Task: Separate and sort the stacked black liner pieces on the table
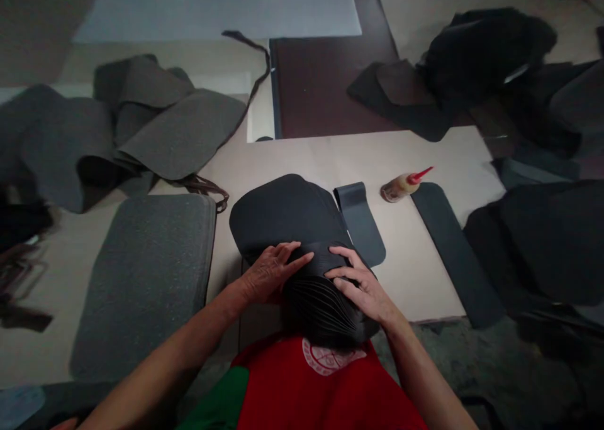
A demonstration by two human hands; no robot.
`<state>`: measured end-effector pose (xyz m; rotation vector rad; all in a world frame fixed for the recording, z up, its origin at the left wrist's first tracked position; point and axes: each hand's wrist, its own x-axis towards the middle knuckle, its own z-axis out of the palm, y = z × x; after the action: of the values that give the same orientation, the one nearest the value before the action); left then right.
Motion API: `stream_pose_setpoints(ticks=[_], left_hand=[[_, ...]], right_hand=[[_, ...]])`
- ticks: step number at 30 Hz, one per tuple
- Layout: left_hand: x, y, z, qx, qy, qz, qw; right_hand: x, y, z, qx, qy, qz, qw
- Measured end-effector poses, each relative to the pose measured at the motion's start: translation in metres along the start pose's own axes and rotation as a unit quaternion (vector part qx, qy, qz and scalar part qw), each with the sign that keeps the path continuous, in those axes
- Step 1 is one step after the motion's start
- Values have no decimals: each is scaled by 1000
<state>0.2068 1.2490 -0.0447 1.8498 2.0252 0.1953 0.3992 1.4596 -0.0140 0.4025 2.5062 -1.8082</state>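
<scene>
A thick stack of dark, thin sheets (pixel 287 213) lies at the table's front edge, its near part bent down over the edge with the layers fanned apart. My left hand (pixel 276 270) rests on the left side of the bend, fingers spread. On the right side of the bend lies my right hand (pixel 358 282), its fingers spread too. Both hands press on the stack from above, a small gap between their fingertips. Just right of the stack is a folded dark strip (pixel 363 226).
A glue bottle (pixel 399 187) with a red nozzle lies tilted beside a long dark strip (pixel 455 251). Grey rounded sheets (pixel 146 279) are stacked at left, with loose grey pieces (pixel 184 128) behind. Dark pieces (pixel 557 241) and a black bundle (pixel 486 56) lie at right.
</scene>
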Motion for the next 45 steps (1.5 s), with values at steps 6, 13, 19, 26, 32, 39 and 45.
stream_pose_setpoints(ticks=[6, 13, 19, 26, 32, 39, 45], left_hand=[[1, 2, -2, -5, 4, -5, 1000], [1, 5, -5, -5, 2, -13, 1000], [2, 6, -8, 0, 0, -21, 1000], [2, 6, -7, 8, 7, -15, 1000], [2, 5, -5, 5, 13, -16, 1000], [3, 4, -4, 9, 8, -15, 1000], [4, 5, -7, 2, 2, -18, 1000]], right_hand=[[2, 5, 1, 13, 11, 5, 1000], [2, 6, 7, -17, 43, -45, 998], [-1, 1, -1, -25, -26, -26, 999], [1, 3, -8, 27, -44, -4, 999], [2, 10, 0, 19, -16, -18, 1000], [-3, 14, 3, 7, 0, -69, 998], [-5, 6, -4, -3, -51, -37, 998]])
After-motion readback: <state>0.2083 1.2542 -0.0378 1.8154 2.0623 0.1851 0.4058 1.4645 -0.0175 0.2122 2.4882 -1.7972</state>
